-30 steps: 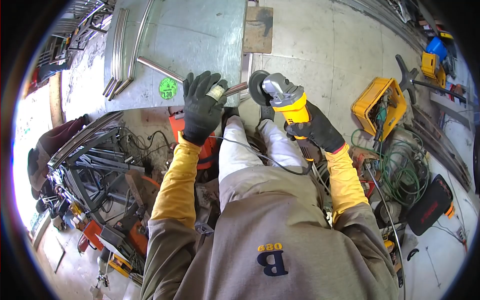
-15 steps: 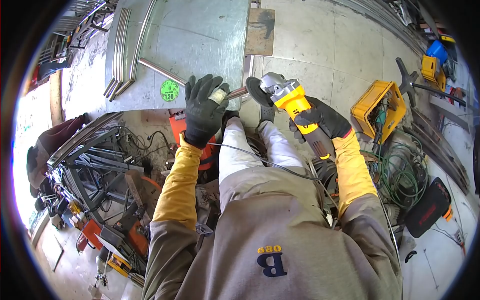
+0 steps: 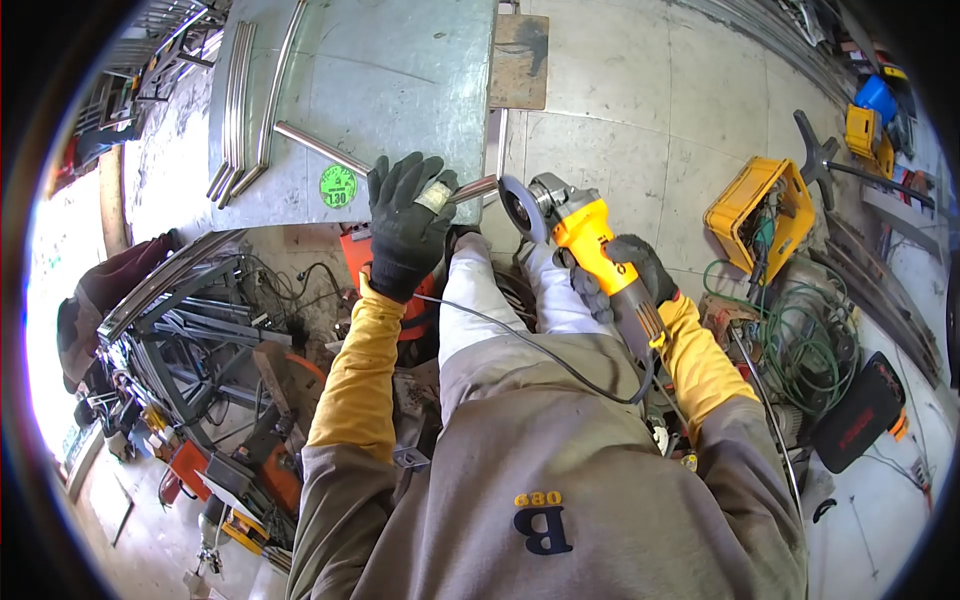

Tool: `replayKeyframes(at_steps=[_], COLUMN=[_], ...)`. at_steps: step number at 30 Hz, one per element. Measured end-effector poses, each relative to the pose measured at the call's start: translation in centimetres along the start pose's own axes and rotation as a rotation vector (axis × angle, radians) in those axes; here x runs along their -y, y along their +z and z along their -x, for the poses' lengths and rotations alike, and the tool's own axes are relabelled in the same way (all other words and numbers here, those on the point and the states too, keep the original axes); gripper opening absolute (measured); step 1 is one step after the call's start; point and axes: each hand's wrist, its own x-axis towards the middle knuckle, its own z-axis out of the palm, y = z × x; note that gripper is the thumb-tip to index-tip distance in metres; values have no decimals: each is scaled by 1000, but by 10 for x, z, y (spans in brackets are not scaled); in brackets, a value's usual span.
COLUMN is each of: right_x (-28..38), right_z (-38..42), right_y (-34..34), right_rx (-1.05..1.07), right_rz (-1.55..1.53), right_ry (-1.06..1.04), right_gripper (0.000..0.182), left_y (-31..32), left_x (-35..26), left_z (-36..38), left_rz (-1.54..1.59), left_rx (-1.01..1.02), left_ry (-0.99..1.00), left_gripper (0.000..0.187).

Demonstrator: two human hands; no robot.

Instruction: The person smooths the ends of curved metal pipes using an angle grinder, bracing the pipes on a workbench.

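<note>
My left hand [image 3: 408,225], in a black glove with pale tape round one finger, holds a shiny metal tube [image 3: 318,147] at the front edge of the metal-topped table [image 3: 400,90]. The tube's end sticks out to the right of the fingers. Gripped by its body in my gloved right hand [image 3: 635,272] is a yellow angle grinder [image 3: 592,245]. Its disc [image 3: 522,208] stands nearly edge-on right by the tube's end. A dark cable runs from the grinder's rear across my front.
Several bent metal tubes [image 3: 238,110] lie at the table's left, near a green round sticker [image 3: 338,186]. A yellow crate [image 3: 745,215] and coiled green hose [image 3: 800,350] sit on the right. Metal frames [image 3: 185,340] and tools crowd the lower left floor.
The grinder has come slightly down and its disc has turned to show more of its face. My right hand has shifted down with it. My left hand stays on the tube.
</note>
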Motion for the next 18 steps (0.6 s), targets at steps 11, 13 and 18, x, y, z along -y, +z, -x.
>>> replayKeyframes(at_steps=[11,13,18], right_x=[-10,-4,0], right_z=[14,8,-4], right_y=[4,7,5], right_rx=[-70,-50,-23], right_rz=[114,101,68], right_ry=[-179,-145,-112], right_gripper=[57,55,58], left_y=[-1,0,-3], left_x=[-1,0,-4], left_z=[2,2,0], left_rz=[-7,-15,3], left_rx=[4,-1,-7], left_ry=[-3,8,-1], left_gripper=[38,38,37])
